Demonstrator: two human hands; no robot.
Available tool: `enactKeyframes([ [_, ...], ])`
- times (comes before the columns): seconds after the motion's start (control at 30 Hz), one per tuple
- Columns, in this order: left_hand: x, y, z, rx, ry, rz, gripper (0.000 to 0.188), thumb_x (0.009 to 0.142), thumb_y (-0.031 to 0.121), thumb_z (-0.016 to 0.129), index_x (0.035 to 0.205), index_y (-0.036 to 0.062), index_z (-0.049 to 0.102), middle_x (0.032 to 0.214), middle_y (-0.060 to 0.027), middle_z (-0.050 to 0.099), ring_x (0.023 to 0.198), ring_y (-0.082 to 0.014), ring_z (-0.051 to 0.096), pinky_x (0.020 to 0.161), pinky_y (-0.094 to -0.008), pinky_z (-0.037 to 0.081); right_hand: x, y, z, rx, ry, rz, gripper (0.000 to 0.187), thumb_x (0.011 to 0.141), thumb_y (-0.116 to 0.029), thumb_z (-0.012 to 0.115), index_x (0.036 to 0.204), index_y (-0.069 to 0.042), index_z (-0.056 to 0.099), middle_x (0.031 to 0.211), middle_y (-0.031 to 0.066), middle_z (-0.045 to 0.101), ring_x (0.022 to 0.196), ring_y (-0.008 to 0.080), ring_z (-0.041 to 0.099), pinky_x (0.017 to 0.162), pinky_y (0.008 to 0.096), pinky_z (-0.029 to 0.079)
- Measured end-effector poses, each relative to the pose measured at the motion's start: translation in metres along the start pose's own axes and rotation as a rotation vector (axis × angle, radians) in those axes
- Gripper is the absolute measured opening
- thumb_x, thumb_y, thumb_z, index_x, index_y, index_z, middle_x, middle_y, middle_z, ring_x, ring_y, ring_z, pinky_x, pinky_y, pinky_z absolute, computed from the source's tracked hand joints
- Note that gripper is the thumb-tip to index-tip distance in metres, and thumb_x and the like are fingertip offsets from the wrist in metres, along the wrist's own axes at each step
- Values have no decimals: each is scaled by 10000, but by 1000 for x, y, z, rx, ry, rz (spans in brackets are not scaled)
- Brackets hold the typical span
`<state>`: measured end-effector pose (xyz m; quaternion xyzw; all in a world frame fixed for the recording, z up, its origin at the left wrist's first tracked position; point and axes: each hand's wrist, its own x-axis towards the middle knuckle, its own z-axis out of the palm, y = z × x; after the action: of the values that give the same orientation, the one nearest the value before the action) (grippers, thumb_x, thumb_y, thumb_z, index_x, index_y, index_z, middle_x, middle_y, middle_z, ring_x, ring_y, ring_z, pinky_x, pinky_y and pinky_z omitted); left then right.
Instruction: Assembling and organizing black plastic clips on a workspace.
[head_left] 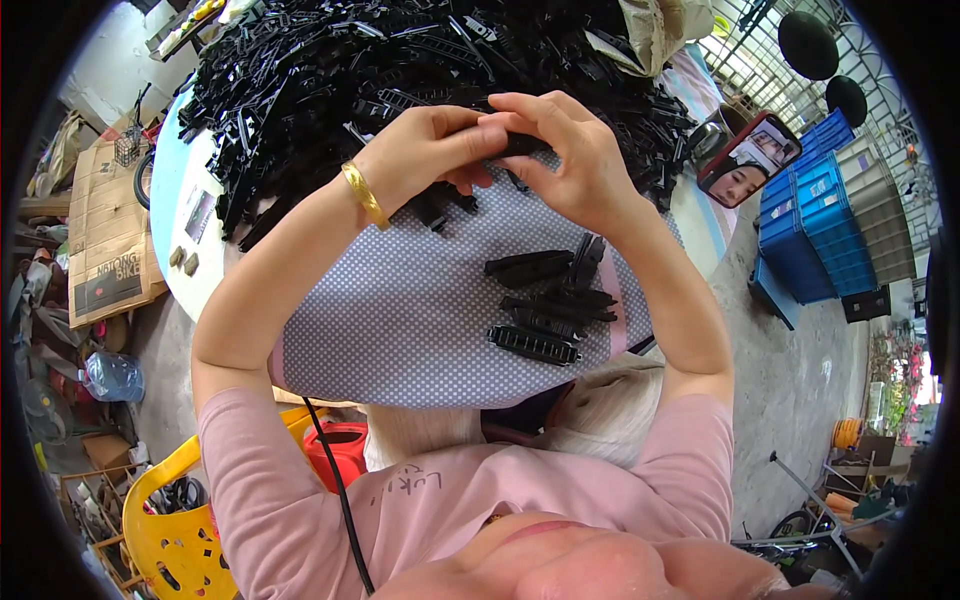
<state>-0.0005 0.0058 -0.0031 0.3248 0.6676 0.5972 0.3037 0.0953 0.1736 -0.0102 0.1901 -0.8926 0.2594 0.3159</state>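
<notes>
Over the far part of the patterned cloth, my left hand (432,150) and my right hand (572,160) meet with their fingertips close together. Between them is a dark, narrow black plastic part (527,146), mostly covered by the fingers; both hands are closed on it. A large heap of black plastic parts (300,75) spreads just beyond my hands. Nearer to me, below my right hand, a small group of long black plastic parts (545,300) lies on the cloth (390,320). One toothed strip (533,344) lies at its near end.
A phone (750,160) with a person on its screen stands at the right of the table, beside a metal cup (708,138). Blue crates (815,230) are stacked farther right. A yellow plastic chair (165,520) and a cardboard box (112,235) are at the left.
</notes>
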Motion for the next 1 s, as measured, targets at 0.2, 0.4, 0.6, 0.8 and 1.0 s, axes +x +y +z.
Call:
enactKeyframes([
  [0.2,2,2,-5,304,-20,152,407,785,230,683,1075,-38,583,864,-108,659,747,-152,653,652,-227,524,3,7,0,-52,83,-103,541,657,-80,732,1163,-52,540,966,87,631,1003,200,556,818,309,484],
  [0.4,6,-8,-7,720,127,576,399,717,102,703,1098,29,609,879,-87,651,703,-163,612,651,-235,499,-1,18,-2,222,-128,246,516,627,-131,770,1090,-12,575,960,102,621,911,188,599,801,302,484],
  [0.6,4,-5,-1,979,174,654,362,680,136,713,1025,57,638,810,-97,641,712,-215,589,661,-299,480,0,14,-4,-21,-84,133,482,635,-152,765,1063,-12,592,926,109,637,813,212,631,771,290,490],
  [0.8,4,-5,1,967,225,772,362,674,110,729,1021,57,639,779,-92,632,639,-196,584,611,-266,483,-1,10,-6,-118,11,58,338,647,-154,758,933,-10,651,797,99,655,732,197,634,699,279,496],
  [1.0,-4,0,14,671,102,492,322,700,174,719,986,44,647,774,-110,637,687,-221,577,657,-294,480,0,32,-34,597,-244,299,302,779,-153,684,1046,-24,627,964,53,648,788,101,600,702,223,480],
])
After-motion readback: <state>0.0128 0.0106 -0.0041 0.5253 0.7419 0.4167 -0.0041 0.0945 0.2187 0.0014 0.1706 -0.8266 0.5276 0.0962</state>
